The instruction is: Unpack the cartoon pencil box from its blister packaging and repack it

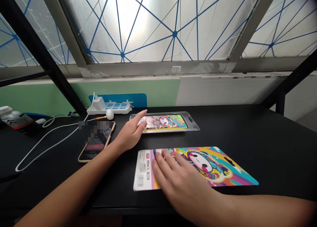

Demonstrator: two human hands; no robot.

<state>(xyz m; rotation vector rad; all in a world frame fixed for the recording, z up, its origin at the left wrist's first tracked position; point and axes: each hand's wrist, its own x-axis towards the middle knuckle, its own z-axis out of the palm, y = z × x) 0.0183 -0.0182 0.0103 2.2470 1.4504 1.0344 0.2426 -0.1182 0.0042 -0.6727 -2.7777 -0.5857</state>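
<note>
My right hand [182, 177] lies flat, fingers stretched out, on a colourful printed card [237, 177]. The card has a cartoon figure and a white strip reading "PENCIL BOX" on its left side. Farther back, my left hand [131, 131] rests at the left end of a clear plastic blister pack [192, 121]. Its thumb and forefinger are apart; the other fingers are hidden. Inside the pack shows a bright pencil box [170, 121] with a similar cartoon print.
A phone [96, 147] lies left of my left forearm. Behind it are a white power strip [119, 107] and a looping white cable [32, 157]. A bottle [17, 119] stands at far left. Black frame bars [294, 75] slope at both sides, before a window [153, 25].
</note>
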